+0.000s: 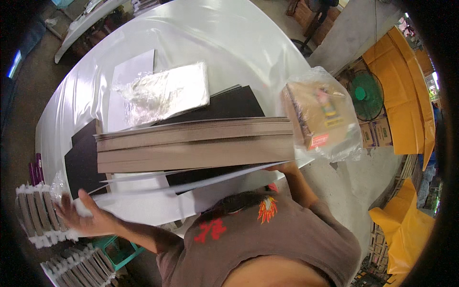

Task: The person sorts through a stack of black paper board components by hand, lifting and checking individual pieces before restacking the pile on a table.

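Observation:
A thick stack of grey-brown boards (196, 155) lies across the table, its layered edge facing me. Along its near side runs a thin, slightly bowed white sheet (205, 183), blurred at its left part. My left hand (83, 213) is raised near the left end of that sheet, fingers spread, holding nothing I can see. My right hand (287, 167) is at the sheet's right end beside the stack's corner; its fingers are mostly hidden. Black sheets (236, 103) lie behind the stack, and another black sheet (83, 160) lies at its left.
A clear-wrapped silvery packet (167, 91) lies behind the stack on the white-covered table (234, 45). A brown box in clear plastic (320, 110) sits at the right edge. Bundled boards (36, 213) stand at lower left near a green stool (122, 253). A green fan (366, 93) stands right.

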Demonstrator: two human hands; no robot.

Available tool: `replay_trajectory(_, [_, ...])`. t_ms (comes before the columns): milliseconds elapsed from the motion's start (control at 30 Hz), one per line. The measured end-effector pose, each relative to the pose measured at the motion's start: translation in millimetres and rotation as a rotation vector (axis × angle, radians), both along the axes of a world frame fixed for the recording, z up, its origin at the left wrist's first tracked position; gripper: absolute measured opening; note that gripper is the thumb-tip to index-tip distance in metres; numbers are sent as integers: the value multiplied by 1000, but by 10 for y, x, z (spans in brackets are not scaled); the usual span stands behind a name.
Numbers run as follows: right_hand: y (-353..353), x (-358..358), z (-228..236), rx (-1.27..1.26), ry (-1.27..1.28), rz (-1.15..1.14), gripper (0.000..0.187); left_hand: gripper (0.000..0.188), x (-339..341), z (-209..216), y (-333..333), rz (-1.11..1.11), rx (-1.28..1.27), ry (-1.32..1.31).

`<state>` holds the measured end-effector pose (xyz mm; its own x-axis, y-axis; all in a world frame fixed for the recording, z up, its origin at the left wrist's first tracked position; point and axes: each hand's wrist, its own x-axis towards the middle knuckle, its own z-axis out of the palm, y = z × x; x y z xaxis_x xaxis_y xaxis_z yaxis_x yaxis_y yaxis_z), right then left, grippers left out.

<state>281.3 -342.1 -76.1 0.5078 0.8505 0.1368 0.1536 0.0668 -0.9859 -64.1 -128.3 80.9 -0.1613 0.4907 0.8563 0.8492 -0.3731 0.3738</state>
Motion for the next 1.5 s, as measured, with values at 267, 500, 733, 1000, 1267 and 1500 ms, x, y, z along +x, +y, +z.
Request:
replay_trajectory(267, [-113,68,-118,-242,40,73,112,65,462,-737,122,-407,-80,-220])
replay_trajectory(500, [251,65,165,27,-188,12,100,110,1432,-209,-773,-831,-240,502])
replay_trajectory(733, [180,263,356,197,-14,265,112,103,1537,-227,-658,-728,-427,654])
replay_trajectory(1000, [723,793,1413,-139,187,697,93,108,1686,-47,-374,-817,-476,704])
replay_trajectory(1267, [1174,978,1791,-565,-263,975,70,87,1637,-102,-539,-819,-419,674])
replay_trajectory(1500, [1338,1010,1692,-544,-105,1220,82,67,1501,-42,-657,-851,-389,680])
